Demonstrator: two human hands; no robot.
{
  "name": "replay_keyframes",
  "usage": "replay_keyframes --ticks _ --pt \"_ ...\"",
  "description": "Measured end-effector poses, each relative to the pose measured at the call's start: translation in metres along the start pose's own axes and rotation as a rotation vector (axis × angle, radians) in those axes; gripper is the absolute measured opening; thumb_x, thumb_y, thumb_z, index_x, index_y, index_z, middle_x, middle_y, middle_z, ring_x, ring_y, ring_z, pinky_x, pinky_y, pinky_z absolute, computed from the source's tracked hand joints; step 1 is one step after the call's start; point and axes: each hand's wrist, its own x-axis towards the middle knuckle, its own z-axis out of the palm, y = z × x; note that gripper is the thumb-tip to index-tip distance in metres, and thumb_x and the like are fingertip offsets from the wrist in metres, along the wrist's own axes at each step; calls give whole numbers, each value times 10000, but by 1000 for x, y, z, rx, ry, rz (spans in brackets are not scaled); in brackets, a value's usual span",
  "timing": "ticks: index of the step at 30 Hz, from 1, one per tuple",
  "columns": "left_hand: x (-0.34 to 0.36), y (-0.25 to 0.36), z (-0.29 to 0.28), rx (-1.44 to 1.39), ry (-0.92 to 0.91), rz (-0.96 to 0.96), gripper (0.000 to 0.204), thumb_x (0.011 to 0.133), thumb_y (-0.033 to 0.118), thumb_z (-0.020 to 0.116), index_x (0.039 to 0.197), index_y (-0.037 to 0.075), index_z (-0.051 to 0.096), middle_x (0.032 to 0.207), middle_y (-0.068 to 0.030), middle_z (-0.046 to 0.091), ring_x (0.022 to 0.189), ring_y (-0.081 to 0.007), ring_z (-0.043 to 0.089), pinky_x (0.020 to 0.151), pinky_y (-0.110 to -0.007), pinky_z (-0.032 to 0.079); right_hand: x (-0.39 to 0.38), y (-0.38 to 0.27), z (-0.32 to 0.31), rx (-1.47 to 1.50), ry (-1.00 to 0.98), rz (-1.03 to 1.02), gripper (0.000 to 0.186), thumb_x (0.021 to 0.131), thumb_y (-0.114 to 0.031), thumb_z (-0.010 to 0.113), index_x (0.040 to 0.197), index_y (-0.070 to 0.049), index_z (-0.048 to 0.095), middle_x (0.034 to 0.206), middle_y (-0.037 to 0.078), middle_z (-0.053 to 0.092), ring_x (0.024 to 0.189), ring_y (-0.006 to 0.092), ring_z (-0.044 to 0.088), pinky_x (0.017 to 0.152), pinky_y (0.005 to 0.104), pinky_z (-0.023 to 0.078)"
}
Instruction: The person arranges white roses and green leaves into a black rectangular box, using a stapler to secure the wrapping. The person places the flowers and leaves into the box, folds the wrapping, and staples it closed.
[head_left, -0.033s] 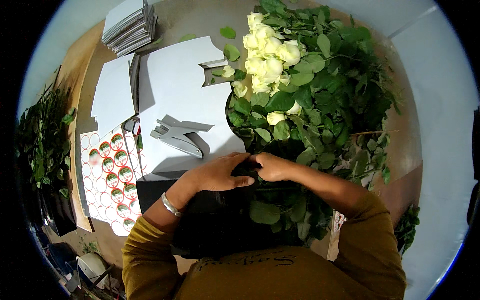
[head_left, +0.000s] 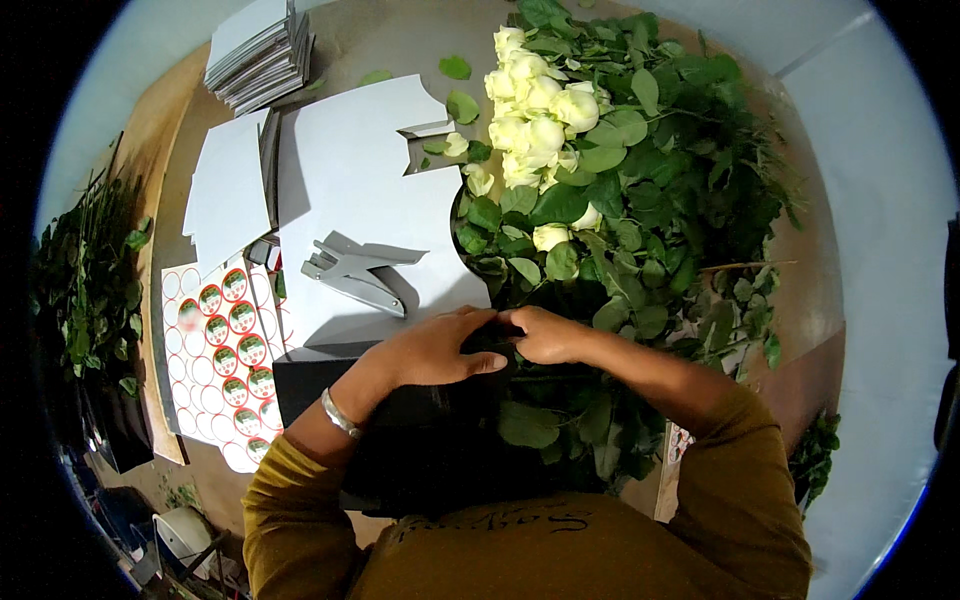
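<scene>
My left hand lies over the near right corner of a large white sheet, its fingers stretched out and thumb apart. Beside its fingertips, my right hand is closed, the fingers curled at the dark edge; whatever they grip is hidden. Black material runs from below the white sheet toward my body, partly under my left forearm. A grey metal plier-type hand punch rests on the white sheet, untouched. Just beyond my right hand lies a bunch of pale cream roses with dense green leaves.
Left of the white sheet are smaller white sheets and sheets of round red-rimmed stickers. A stack of white cards stands at the far left. Leafy stems fill the left edge. Loose petals lie near the roses.
</scene>
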Motion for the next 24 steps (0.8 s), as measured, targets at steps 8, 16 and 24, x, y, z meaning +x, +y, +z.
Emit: replay_keyframes --ticks 8,16,24 --pt "6 22 -15 123 -330 -223 555 889 523 480 1044 6 608 914 -173 628 863 -301 585 770 -397 437 7 12 -4 220 -12 260 358 858 -37 494 1210 26 514 1093 121 593 988 204 538 844 327 422" --pt "2 17 -14 6 -195 -183 524 881 503 512 921 -6 628 921 -167 614 870 -269 569 812 -369 423 6 1 -2 138 8 164 297 843 20 510 1132 14 577 1054 116 619 962 195 555 839 324 428" --pt "-17 27 -31 27 -153 -183 377 845 364 627 921 -6 629 911 -140 598 803 -245 562 728 -343 435 -31 -39 -8 63 68 -182 360 761 87 448 1106 46 543 843 62 582 755 84 502 673 249 419"
